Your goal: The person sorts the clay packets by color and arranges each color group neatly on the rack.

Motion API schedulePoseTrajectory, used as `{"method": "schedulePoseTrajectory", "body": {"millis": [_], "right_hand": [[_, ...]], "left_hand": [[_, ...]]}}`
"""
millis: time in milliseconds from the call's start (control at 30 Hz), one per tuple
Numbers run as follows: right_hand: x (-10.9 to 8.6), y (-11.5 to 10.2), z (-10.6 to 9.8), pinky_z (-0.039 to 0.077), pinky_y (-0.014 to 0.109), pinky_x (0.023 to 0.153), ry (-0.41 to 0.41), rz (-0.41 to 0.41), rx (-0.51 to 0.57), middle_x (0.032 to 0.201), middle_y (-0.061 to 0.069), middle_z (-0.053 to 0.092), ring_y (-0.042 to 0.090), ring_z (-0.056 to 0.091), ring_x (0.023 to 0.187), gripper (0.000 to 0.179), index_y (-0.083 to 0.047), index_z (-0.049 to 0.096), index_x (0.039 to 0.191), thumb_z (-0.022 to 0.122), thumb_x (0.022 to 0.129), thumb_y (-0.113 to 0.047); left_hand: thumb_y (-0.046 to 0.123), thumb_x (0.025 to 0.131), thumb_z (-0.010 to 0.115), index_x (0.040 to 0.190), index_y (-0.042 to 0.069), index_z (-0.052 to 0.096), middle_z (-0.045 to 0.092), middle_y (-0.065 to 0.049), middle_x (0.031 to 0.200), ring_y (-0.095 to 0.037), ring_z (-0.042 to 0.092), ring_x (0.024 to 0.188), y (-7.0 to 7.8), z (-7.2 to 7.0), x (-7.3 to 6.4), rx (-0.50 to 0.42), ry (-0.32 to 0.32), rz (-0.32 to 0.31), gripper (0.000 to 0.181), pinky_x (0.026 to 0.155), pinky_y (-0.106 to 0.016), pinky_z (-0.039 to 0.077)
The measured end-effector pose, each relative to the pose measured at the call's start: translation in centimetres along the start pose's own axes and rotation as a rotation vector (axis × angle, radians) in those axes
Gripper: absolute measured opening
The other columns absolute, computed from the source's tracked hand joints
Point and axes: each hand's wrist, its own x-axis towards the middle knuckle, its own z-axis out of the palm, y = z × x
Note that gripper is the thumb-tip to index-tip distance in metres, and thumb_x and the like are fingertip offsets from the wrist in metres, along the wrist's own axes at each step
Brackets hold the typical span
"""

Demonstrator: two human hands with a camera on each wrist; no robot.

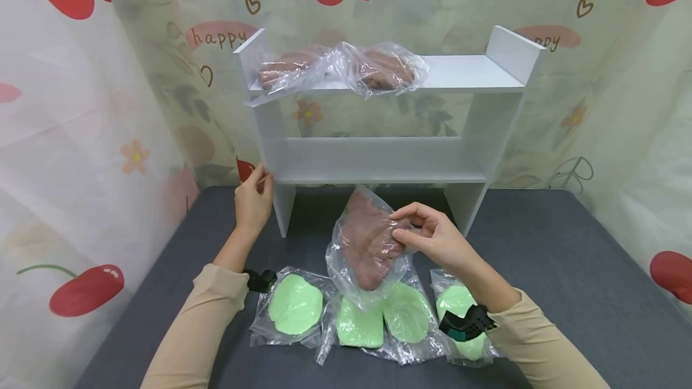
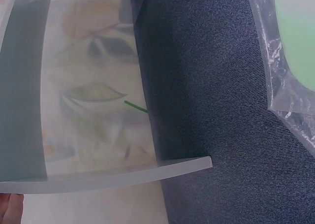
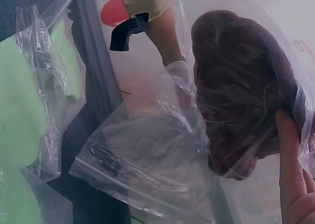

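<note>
In the head view my right hand [image 1: 438,236] pinches the edge of a clear plastic bag with a flat brown lump of clay-like stuff [image 1: 367,242] inside. The bag hangs in front of the lower part of a white shelf [image 1: 378,161] and overlaps the green pieces below it. Seen from the right wrist, the brown lump [image 3: 241,91] looks dark, with a finger [image 3: 290,160] against its side. My left hand [image 1: 254,200] touches the shelf's left side panel near the middle board; only its fingertips [image 2: 11,209] show in the left wrist view.
Two bagged brown lumps [image 1: 294,68] lie on the top board, at the left and middle. Several bagged light-green flat pieces [image 1: 295,305] lie in a row on the dark table [image 1: 546,269]. Patterned curtains hang behind and at both sides. A thin cord [image 1: 575,170] is at the back right.
</note>
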Motion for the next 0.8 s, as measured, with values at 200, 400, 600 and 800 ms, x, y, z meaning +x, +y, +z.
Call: {"method": "schedulePoseTrajectory", "body": {"millis": [200, 400, 600, 800], "right_hand": [[-0.5, -0.8, -0.6, 0.055, 0.023, 0.067, -0.026, -0.089, 0.009, 0.093, -0.008, 0.063, 0.004, 0.063, 0.075, 0.024, -0.015, 0.058, 0.110, 0.058, 0.090, -0.002], [-1.1, -1.9, -1.1, 0.054, 0.021, 0.066, -0.038, -0.203, 0.091, 0.096, -0.008, 0.061, 0.003, 0.062, 0.078, 0.030, -0.016, 0.058, 0.111, 0.052, 0.090, 0.006], [-1.8, -3.5, -1.3, 0.054, 0.021, 0.066, -0.014, -0.329, 0.142, 0.098, -0.003, 0.061, 0.006, 0.062, 0.079, 0.034, -0.010, 0.058, 0.113, 0.051, 0.089, 0.012], [-2.3, -4.8, -1.9, 0.053, 0.020, 0.065, 0.067, -0.441, 0.155, 0.100, 0.002, 0.061, 0.010, 0.063, 0.083, 0.034, -0.005, 0.059, 0.113, 0.051, 0.087, 0.015]], "left_hand": [[0.010, 0.094, 0.054, 0.133, 0.010, 0.053, 0.065, -0.022, 0.115, -0.034, 0.066, 0.099, 0.0, 0.0, 0.0, 0.001, 0.004, -0.001, 0.039, 0.080, -0.047, 0.055], [0.012, 0.094, 0.054, 0.133, 0.010, 0.054, 0.065, -0.021, 0.115, -0.034, 0.066, 0.100, 0.0, 0.1, 0.1, 0.000, 0.000, -0.007, 0.038, 0.081, -0.046, 0.055], [0.012, 0.094, 0.054, 0.132, 0.010, 0.054, 0.064, -0.021, 0.116, -0.034, 0.067, 0.099, -0.1, 0.1, 0.1, 0.000, 0.004, -0.007, 0.038, 0.080, -0.047, 0.055], [0.010, 0.094, 0.055, 0.132, 0.009, 0.054, 0.064, -0.022, 0.116, -0.034, 0.067, 0.098, 0.1, 0.1, 0.0, 0.000, 0.011, -0.003, 0.038, 0.078, -0.047, 0.055]]}}
